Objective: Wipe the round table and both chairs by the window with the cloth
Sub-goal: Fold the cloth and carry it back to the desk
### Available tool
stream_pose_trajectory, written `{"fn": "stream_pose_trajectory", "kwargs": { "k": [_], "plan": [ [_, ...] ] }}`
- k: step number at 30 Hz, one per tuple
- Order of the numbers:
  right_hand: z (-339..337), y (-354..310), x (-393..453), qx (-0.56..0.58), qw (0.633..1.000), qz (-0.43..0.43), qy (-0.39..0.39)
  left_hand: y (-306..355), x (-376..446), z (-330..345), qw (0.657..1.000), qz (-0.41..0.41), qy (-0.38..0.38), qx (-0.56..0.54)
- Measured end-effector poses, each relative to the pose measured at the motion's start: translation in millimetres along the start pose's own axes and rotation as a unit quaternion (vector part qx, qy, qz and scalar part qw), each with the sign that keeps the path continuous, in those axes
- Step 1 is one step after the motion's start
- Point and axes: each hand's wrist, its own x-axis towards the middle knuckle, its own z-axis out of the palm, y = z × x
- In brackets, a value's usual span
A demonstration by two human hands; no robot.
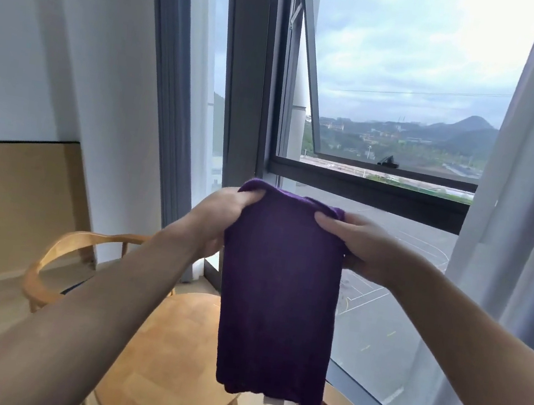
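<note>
You hold the purple cloth (pixel 281 289) up in front of the window (pixel 389 116). Left of the cloth and lower, a wooden chair (pixel 45 275) with a curved back stands by the wall. Your left hand (pixel 223 213) pinches the cloth's upper left corner, fingers closed on it. The cloth hangs straight down, above the round wooden bench (pixel 170 359). Your right hand (pixel 355 241) grips the cloth's upper right corner. Right of the cloth hangs a pale curtain (pixel 513 201).
</note>
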Motion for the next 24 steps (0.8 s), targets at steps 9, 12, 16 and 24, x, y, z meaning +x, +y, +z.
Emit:
{"fn": "stream_pose_trajectory", "kwargs": {
  "k": [9,12,16,24],
  "plan": [
    [15.3,-33.9,12.4,0.002,0.995,-0.064,0.074,35.4,-2.2,-2.5,0.998,0.007,0.058,0.03],
    [14.9,-44.7,15.7,0.011,0.995,-0.067,0.074,48.2,-4.0,-1.0,0.997,0.029,0.06,0.035],
    [12.2,-58.4,18.5,0.053,0.994,-0.063,0.066,65.7,-4.1,-0.5,0.996,0.046,0.067,0.035],
    [10.0,-106.1,33.0,0.177,0.984,0.025,-0.017,107.1,11.0,-16.7,0.994,-0.007,0.038,-0.102]
  ]
}}
